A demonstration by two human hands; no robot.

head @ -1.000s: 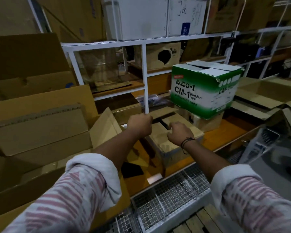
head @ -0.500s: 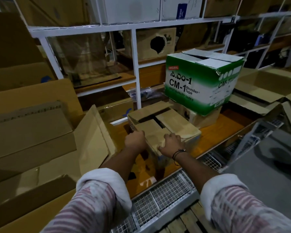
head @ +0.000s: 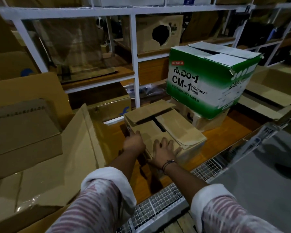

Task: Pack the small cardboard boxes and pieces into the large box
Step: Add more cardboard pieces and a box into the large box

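Observation:
A small brown cardboard box (head: 168, 121) with loosely folded top flaps stands on the orange shelf board (head: 225, 132). My left hand (head: 133, 143) grips its near left corner, fingers down the left side. My right hand (head: 163, 152) lies on the top at the near edge, fingers spread flat, thumb against the front face. The large open cardboard box (head: 40, 148) stands just left of it, one flap (head: 81, 137) raised between the two.
A green and white CM-1 tape box (head: 208, 81) sits on another brown box (head: 208, 118) right behind the small box. White rack posts (head: 135, 64) and stored cartons fill the back. A wire mesh ledge (head: 158, 204) runs along the shelf's front. More open cartons (head: 272, 84) lie at right.
Both hands have come down from the middle of the small box's top to its near edge and corner. My right fingers have spread flat. The view has moved closer.

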